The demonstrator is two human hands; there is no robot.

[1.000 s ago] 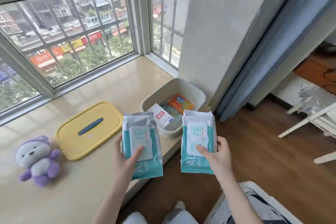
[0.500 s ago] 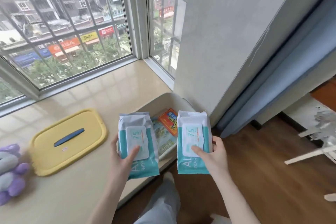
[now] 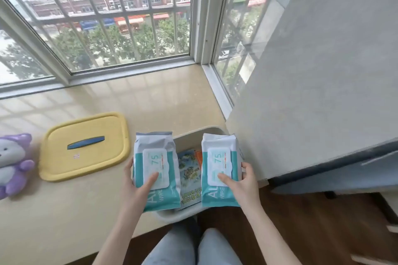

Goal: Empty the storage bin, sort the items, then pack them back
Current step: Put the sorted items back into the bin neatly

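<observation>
Beige counter (image 3: pixel 150 97) under a barred corner window, street and trees outside; grey wall on your right; wood floor below your knees. A yellow lid (image 3: pixel 97 157) lies flat on the counter, off the bin; a purple plush toy (image 3: pixel 13 161) sits further left at the frame edge. The storage bin (image 3: pixel 172 217) stands open at the counter's near right corner, close to the wall.

Step in hand, as I judge it: emptying. You hold two packs of wipes above the bin, one in each hand. Your left hand (image 3: pixel 137 185) has a closed grip on the left pack (image 3: pixel 155 153), thumb laid across the flip-top, fingers wrapped behind the edge; your right hand (image 3: pixel 245 183) holds the right pack (image 3: pixel 219 153) the same way.

The packs match: white at the top, teal below, "75" on the flip-top; soft film, plump, likely full. They face you side by side, apart; through the gap you can see a flat green-printed packet (image 3: pixel 189 172) and an orange packet (image 3: pixel 198 155) lying in the bin.

Next move, my reading: set both packs down together on bare counter, since they are one kind; keep them off the lid; then go back in for the flat packets. Sorting and repacking are not yet begun.
</observation>
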